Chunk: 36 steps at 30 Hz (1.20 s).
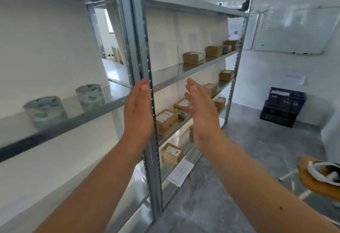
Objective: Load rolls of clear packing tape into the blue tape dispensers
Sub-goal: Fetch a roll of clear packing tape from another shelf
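Two stacks of clear packing tape rolls stand on the grey metal shelf at the left: one stack (46, 110) nearest me, the other (90, 95) a little further along. Both look blurred. My left hand (138, 111) is raised flat in front of the shelf's upright post, fingers together and pointing up, holding nothing. My right hand (199, 109) is raised beside it, palm turned left, fingers slightly spread and empty. Neither hand touches the tape. No blue tape dispenser is in view.
A metal shelving unit (139, 48) fills the left and middle, with several small cardboard boxes (193, 58) on its right bays. Dark blue crates (283, 105) are stacked by the far wall. A stool with an orange seat (318, 179) stands at the right on the grey floor.
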Available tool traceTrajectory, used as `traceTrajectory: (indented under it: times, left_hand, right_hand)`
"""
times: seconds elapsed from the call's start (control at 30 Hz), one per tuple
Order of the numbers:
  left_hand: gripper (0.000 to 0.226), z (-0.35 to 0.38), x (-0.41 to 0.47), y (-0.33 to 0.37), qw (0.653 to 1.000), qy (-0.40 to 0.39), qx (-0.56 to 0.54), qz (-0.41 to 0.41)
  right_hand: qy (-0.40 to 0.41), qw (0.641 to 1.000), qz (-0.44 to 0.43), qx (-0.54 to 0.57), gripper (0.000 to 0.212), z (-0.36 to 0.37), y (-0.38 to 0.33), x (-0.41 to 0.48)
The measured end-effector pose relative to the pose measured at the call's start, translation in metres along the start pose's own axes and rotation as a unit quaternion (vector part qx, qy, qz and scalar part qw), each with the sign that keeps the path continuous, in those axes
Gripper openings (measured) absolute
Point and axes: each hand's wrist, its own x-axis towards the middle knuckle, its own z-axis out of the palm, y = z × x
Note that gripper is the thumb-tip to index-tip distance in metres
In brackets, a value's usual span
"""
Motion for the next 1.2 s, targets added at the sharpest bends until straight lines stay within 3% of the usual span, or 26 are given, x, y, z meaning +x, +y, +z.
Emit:
traceTrajectory:
  times: [0.2,0.37,0.53,0.67,0.87,1.03,1.13,1.2]
  left_hand:
    - [0.068,-0.075,0.034,-0.016,0.993,0.121,0.006,0.002]
    - [0.036,-0.134,0.056,-0.025,0.98,0.192,0.041,-0.017]
    - [0.024,-0.181,0.077,-0.019,0.959,0.27,0.078,-0.034]
    - [0.032,-0.198,0.093,-0.016,0.944,0.312,0.101,-0.043]
    - [0.037,-0.205,0.111,-0.021,0.927,0.35,0.123,-0.049]
    - [0.035,-0.212,0.137,-0.023,0.909,0.29,0.298,-0.032]
    - [0.035,-0.221,0.165,-0.027,0.828,0.139,0.531,-0.114]
    - [0.039,-0.223,0.179,-0.034,0.765,0.054,0.62,-0.165]
  right_hand:
    - [-0.119,0.992,0.005,0.027,0.035,0.091,0.026,0.029]
    - [-0.209,0.976,0.04,0.051,0.032,0.161,0.041,0.032]
    - [-0.266,0.959,0.057,0.074,0.039,0.211,0.05,0.043]
    - [-0.298,0.949,0.052,0.091,0.039,0.235,0.058,0.055]
    - [-0.339,0.933,0.057,0.106,0.021,0.255,0.06,0.08]
    - [-0.355,0.927,0.045,0.112,0.026,0.26,0.06,0.1]
    - [-0.365,0.922,0.05,0.119,0.027,0.263,0.061,0.109]
    - [-0.368,0.919,0.057,0.127,0.026,0.266,0.061,0.114]
